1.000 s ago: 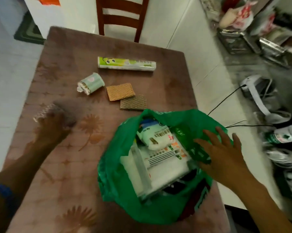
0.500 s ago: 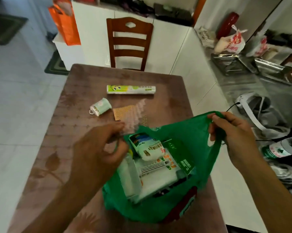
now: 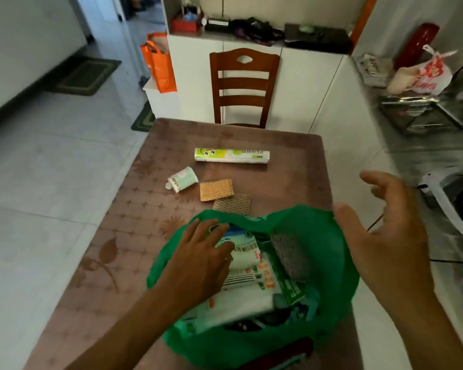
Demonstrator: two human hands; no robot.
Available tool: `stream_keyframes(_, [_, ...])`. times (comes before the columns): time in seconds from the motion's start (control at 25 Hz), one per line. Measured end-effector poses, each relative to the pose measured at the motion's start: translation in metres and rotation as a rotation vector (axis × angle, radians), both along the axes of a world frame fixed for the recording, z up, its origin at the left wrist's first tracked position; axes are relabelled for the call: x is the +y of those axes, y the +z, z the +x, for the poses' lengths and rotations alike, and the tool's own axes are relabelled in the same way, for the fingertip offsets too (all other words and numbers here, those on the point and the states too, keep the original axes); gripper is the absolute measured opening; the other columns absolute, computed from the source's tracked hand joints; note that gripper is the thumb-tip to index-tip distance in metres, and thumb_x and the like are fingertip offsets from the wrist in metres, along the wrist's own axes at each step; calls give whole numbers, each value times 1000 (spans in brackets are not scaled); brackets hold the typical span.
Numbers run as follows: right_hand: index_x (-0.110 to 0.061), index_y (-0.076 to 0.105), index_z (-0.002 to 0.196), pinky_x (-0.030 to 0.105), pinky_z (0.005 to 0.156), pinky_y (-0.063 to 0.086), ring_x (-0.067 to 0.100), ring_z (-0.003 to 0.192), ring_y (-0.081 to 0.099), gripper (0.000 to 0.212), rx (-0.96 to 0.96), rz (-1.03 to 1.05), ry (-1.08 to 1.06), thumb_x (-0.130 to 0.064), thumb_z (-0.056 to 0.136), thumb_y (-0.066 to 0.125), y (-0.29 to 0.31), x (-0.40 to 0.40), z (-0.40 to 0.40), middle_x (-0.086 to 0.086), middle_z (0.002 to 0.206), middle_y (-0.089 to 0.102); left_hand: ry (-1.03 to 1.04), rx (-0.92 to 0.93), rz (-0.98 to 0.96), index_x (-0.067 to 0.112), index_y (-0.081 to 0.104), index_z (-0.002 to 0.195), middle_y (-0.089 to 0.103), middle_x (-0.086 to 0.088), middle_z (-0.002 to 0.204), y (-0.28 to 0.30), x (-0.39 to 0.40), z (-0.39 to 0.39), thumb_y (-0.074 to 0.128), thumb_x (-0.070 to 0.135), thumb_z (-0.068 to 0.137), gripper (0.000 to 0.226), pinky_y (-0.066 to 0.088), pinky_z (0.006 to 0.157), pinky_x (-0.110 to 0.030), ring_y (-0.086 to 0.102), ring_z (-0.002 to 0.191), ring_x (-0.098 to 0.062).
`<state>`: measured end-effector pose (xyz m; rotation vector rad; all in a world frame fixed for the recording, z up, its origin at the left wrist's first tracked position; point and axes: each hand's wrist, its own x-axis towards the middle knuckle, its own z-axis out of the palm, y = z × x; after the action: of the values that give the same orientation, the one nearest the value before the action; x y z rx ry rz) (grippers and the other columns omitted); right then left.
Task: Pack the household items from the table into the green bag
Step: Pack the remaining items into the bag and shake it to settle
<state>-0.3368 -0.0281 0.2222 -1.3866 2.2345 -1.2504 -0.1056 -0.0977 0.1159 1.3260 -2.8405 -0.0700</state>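
Four household items remain on the brown patterned tabletop (image 3: pixel 150 236): a long white-and-green wrapped roll (image 3: pixel 231 155), a small pale-green cup-shaped pack (image 3: pixel 183 179) lying on its side, an orange waffle-textured sponge cloth (image 3: pixel 216 190) and a brown one (image 3: pixel 231 203) just beside it. Nearer, the green plastic bag (image 3: pixel 329 252) sits with its mouth gaping, white printed packets (image 3: pixel 247 265) and a grey scouring pad (image 3: pixel 290 256) inside. Left hand (image 3: pixel 198 260) lies with fingers spread flat on the packets, probably settling them to make room. Right hand (image 3: pixel 385 236) hovers slack-fingered beside the rim, gripping nothing.
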Motion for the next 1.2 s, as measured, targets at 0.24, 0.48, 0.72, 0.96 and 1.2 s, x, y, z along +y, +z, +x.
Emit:
stream_keyframes(0.24, [-30,53,112,36,83,53,11,104,57,26,-249,112,495,-24,87,60,-71,-136,85,-10,112,57,142,-97,84,34,54,127,25,-10,153,-7,-63,14,64,34,82,46,28,108,-53,21,138,-34])
stream_keyframes(0.48, [-26,44,137,40,100,43,28,126,47,59,121,660,541,-27,79,59,-247,-281,84,6,144,45,101,133,296,27,54,125,57,7,120,-32,-96,25,55,22,90,35,49,82,-27,54,100,-13])
stream_keyframes(0.72, [-35,3,152,56,108,31,43,139,25,105,597,975,731,-19,76,73,-312,-295,65,5,163,-6,89,341,383,21,65,111,67,2,107,-60,-106,47,67,2,75,40,58,64,-34,63,86,-19])
stream_keyframes(0.96, [-22,34,142,50,100,45,36,121,49,66,392,772,556,-9,82,60,-315,-299,72,16,144,41,123,409,349,24,59,122,61,7,119,-56,-98,47,56,6,85,42,55,76,-33,59,96,-16])
stream_keyframes(1.2, [-25,57,128,31,73,48,28,98,64,42,220,512,261,-21,87,59,-226,-269,48,7,116,68,96,391,330,19,58,125,61,3,123,-50,-87,40,60,0,80,49,57,74,-35,62,97,-20])
